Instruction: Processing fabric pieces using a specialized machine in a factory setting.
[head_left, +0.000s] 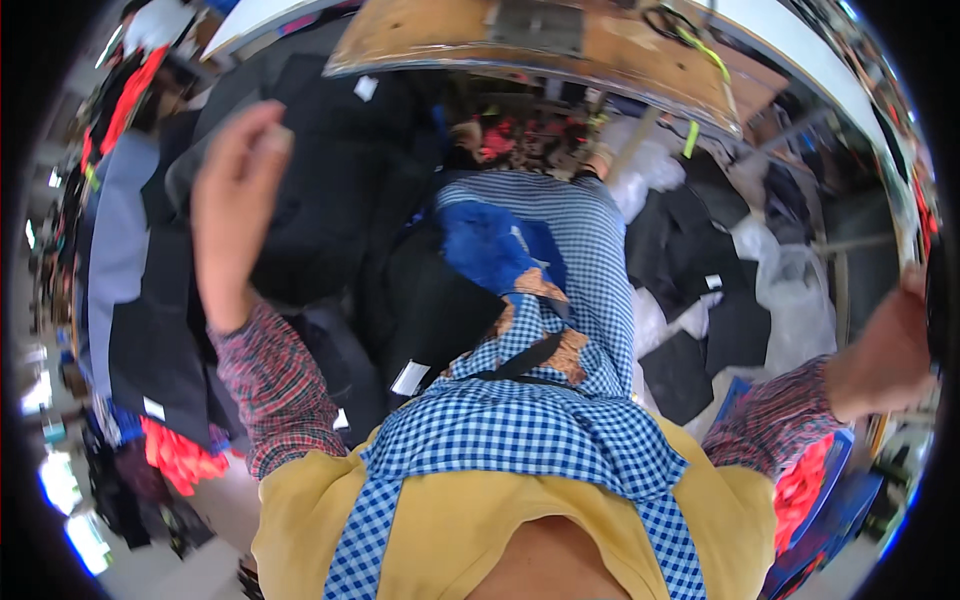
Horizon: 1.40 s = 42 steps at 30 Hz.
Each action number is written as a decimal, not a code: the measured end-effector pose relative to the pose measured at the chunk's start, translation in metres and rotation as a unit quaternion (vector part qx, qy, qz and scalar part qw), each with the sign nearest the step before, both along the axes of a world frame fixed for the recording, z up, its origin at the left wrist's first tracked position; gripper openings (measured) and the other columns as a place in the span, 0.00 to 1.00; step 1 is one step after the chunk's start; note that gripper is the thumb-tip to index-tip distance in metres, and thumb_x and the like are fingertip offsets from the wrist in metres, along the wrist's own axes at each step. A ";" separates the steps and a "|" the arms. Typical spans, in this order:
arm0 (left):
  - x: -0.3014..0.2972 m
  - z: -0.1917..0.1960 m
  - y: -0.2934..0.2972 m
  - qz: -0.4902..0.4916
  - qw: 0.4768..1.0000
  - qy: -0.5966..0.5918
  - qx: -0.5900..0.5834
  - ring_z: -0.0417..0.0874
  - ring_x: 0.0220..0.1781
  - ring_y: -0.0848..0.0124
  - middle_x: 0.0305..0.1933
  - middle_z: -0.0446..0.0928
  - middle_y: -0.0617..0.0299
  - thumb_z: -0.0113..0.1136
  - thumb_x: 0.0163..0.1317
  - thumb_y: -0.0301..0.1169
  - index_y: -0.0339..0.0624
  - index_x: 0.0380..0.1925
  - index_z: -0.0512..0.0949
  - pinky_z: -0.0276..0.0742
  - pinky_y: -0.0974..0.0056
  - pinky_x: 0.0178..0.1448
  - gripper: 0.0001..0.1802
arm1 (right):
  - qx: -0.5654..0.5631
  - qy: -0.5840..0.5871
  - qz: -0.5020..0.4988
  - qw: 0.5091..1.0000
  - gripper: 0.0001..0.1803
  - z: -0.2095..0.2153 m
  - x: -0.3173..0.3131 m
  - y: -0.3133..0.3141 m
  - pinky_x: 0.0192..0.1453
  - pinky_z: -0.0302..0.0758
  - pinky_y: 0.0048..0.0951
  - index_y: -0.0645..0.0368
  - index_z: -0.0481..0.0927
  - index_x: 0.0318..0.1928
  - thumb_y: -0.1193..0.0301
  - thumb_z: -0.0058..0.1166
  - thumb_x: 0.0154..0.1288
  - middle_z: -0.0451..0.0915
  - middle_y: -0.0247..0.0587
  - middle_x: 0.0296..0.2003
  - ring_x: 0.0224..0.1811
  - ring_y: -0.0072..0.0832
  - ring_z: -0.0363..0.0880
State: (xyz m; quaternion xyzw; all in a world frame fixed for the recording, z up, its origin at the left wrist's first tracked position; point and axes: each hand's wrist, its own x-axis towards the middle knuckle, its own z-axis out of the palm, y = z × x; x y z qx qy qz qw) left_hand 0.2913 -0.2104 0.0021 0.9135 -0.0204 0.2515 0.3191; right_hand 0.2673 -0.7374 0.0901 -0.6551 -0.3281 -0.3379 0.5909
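My left hand (238, 205) is raised over a heap of black fabric pieces (330, 200), its fingers stretched out with nothing in them. Small white labels mark some of these pieces. Far to the right, my right hand (885, 345) reaches to the rim of the view, beside a dark upright thing (938, 310) whose kind I cannot make out. The fingers of that hand are blurred and partly hidden, so any hold does not show. On my lap lies a blue cloth (487, 245) over the checked apron (520, 425).
A wooden tabletop (430, 35) with a metal plate stands ahead of me. More black pieces (680, 375) and clear plastic bags (790, 290) lie at the right. Grey fabric (120, 220) hangs at the left, above a bright red bundle (180, 455).
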 end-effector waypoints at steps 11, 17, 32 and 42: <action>-0.032 -0.215 0.017 0.128 0.947 0.259 0.141 0.76 0.56 0.39 0.68 0.57 0.29 0.67 0.52 0.37 0.34 0.69 0.51 0.76 0.48 0.58 0.49 | -0.015 0.390 0.157 0.907 0.11 -0.154 0.076 0.188 0.40 0.72 0.18 0.60 0.79 0.50 0.71 0.49 0.72 0.81 0.32 0.38 0.36 0.16 0.77; -0.022 -0.222 0.024 0.171 0.945 0.238 0.146 0.82 0.40 0.41 0.53 0.72 0.34 0.56 0.51 0.25 0.31 0.62 0.63 0.80 0.49 0.46 0.35 | -0.090 0.383 0.222 0.892 0.11 -0.165 0.065 0.223 0.45 0.74 0.19 0.62 0.78 0.51 0.74 0.50 0.72 0.81 0.33 0.40 0.39 0.17 0.78; -0.051 -0.047 -0.059 -0.223 0.942 0.249 -0.019 0.82 0.39 0.49 0.39 0.81 0.45 0.49 0.50 0.20 0.40 0.55 0.75 0.78 0.52 0.45 0.27 | -0.192 0.204 0.015 0.960 0.47 -0.154 0.082 0.215 0.72 0.58 0.35 0.60 0.62 0.68 0.71 0.71 0.47 0.67 0.45 0.64 0.67 0.41 0.66; -0.066 -0.035 -0.057 -0.389 0.838 0.306 -0.230 0.77 0.25 0.69 0.24 0.79 0.50 0.52 0.46 0.21 0.26 0.37 0.78 0.72 0.65 0.31 0.16 | -0.286 0.184 0.140 0.930 0.35 -0.133 0.087 0.189 0.67 0.62 0.33 0.62 0.71 0.60 0.59 0.65 0.55 0.73 0.41 0.57 0.62 0.33 0.70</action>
